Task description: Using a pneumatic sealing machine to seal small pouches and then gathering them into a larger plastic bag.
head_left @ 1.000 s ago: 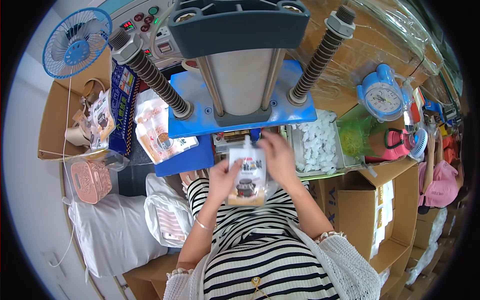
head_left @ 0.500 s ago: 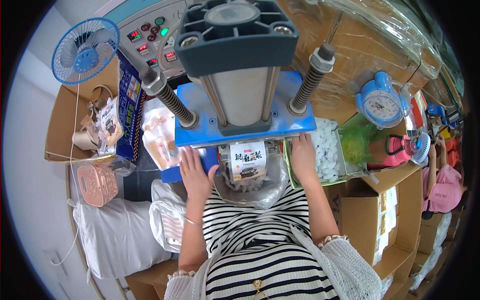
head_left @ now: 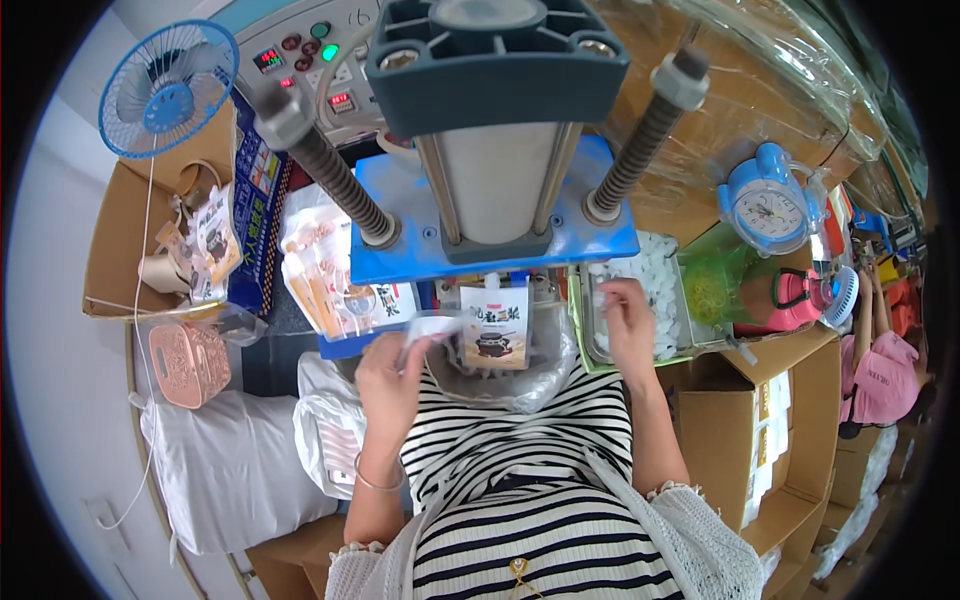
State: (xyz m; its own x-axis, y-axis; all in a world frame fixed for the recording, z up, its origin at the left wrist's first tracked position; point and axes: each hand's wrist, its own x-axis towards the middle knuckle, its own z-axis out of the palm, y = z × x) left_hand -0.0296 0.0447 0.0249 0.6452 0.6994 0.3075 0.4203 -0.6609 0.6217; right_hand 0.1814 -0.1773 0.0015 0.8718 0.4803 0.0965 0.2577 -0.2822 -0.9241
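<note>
Landmark: the blue press plate (head_left: pixel 490 235) of the machine, with its grey column and two coiled spring posts above it.
Printed pouch (head_left: pixel 494 327): stands upright just under the front edge of the press plate — half a second ago both hands flanked it there; now neither touches it.
Left hand (head_left: pixel 392 378): has pulled back to below and left of the press plate; its grip is closed on a pale, crumpled empty pouch (head_left: pixel 428 331), just left of the printed pouch.
Right hand (head_left: pixel 628 325): has moved out to the right of the press plate, over the tray of white caps (head_left: pixel 652 290); fingers curl down into it, but whether they pinch a cap I cannot tell.
What it means: the seated pouch looks left to the machine while both hands fetch the next pieces — a judgement.
Left of the plate: a stack of flat pouches (head_left: pixel 325 272).
Far left: a blue fan (head_left: pixel 167 88).
Right: a blue alarm clock (head_left: pixel 768 200).
</note>
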